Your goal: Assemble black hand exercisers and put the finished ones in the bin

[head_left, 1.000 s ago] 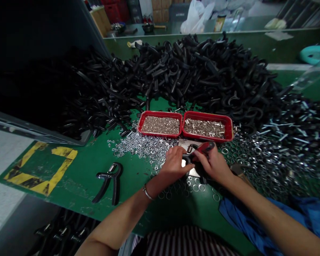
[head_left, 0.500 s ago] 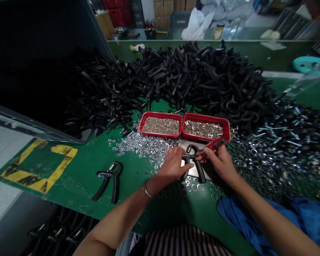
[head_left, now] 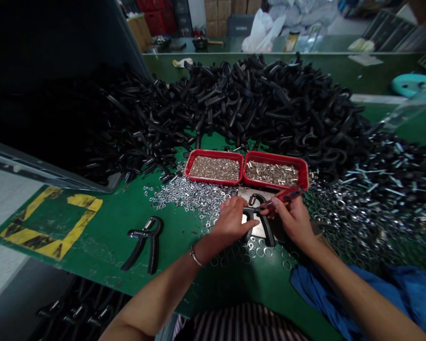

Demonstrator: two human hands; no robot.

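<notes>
A black hand grip strengthener [head_left: 269,230] with a small spring lies on a metal plate [head_left: 258,230] in front of me. My left hand [head_left: 233,218] is closed around its left handle and presses it on the plate. In my right hand [head_left: 295,219] is a red screwdriver [head_left: 286,194], held like a pen. Its tip touches the crossbar area of the strengthener, though the exact contact is too small to make out. Off to the left on the green table, a second hand grip strengthener [head_left: 144,244] lies by itself.
Two red trays [head_left: 242,181] of small metal parts stand just beyond my hands. Black handles [head_left: 255,99] are heaped behind them. Washers [head_left: 188,192] and metal rings [head_left: 259,251] are scattered around the plate. A large dark crate [head_left: 49,161] lies at left, blue cloth [head_left: 362,293] at right.
The screwdriver's handle has shifted slightly to the right and down in my right hand. My left hand keeps its hold on the strengthener.
</notes>
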